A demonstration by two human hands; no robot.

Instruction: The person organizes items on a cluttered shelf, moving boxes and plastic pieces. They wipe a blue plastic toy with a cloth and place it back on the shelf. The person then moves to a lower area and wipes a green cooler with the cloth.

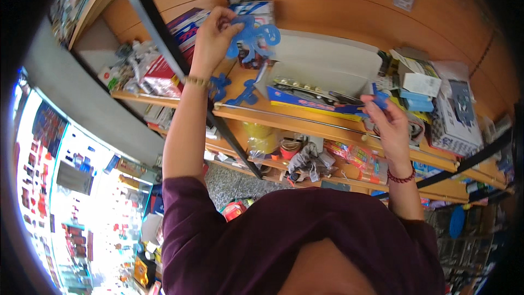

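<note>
My left hand is raised above the shelf and pinches a translucent blue plastic piece with curled, rounded ends. Two similar blue plastic pieces, one by my left wrist and another to its right, lie on the wooden shelf. An open cardboard box with blue and yellow sides stands in the middle, its white lid flap up. Dark parts with shiny round metal ends lie inside. My right hand, by the box's right end, holds a small blue piece between thumb and fingers, partly hidden.
A thin metal rail runs along the shelf's front edge. A black upright post stands left. More boxes crowd the right end. The lower shelf holds a grey cloth-like bundle and bagged goods. A bright glass display case stands left.
</note>
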